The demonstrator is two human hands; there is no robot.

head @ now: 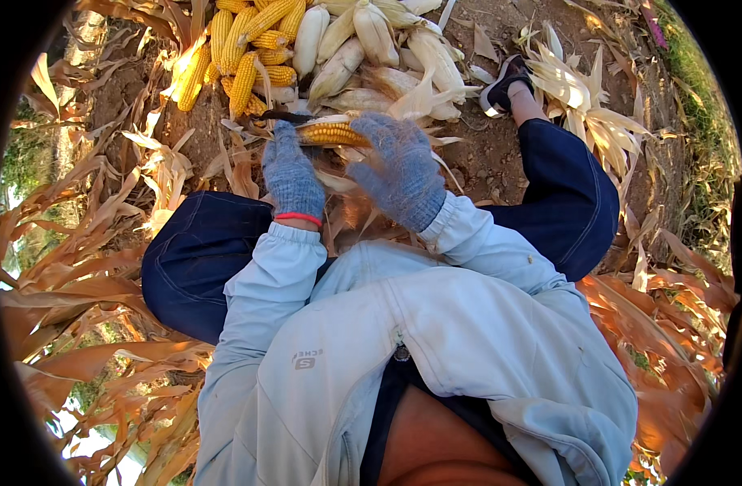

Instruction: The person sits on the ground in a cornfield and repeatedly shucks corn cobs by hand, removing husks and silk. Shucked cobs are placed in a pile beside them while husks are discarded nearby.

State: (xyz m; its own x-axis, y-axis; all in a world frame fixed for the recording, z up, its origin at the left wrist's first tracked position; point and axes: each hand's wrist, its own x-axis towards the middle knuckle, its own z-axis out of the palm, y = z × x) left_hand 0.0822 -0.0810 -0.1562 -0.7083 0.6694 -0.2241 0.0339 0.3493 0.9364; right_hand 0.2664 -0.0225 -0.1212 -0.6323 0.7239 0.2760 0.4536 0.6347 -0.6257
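My left hand [293, 173], in a grey-blue knitted glove with a red cuff edge, is at one end of a partly husked corn cob [333, 134]. Yellow kernels show between my hands, with pale husk and dark silk along the upper side. My right hand [400, 167], in a matching glove, lies at the cob's other end, fingers partly spread over it and slightly blurred. How firmly either hand holds the cob cannot be made out. Husked yellow cobs [243, 79] lie in a pile just beyond my left hand. Ears in pale husks [374, 36] are heaped beside them, beyond my right hand.
My bent legs in dark blue trousers [568, 188] flank the work, and one shoe [505, 85] rests by the husked-ear heap. Peeled husks [580, 97] lie on the brown soil [489, 152] at right. Dry corn leaves [85, 273] surround me on both sides.
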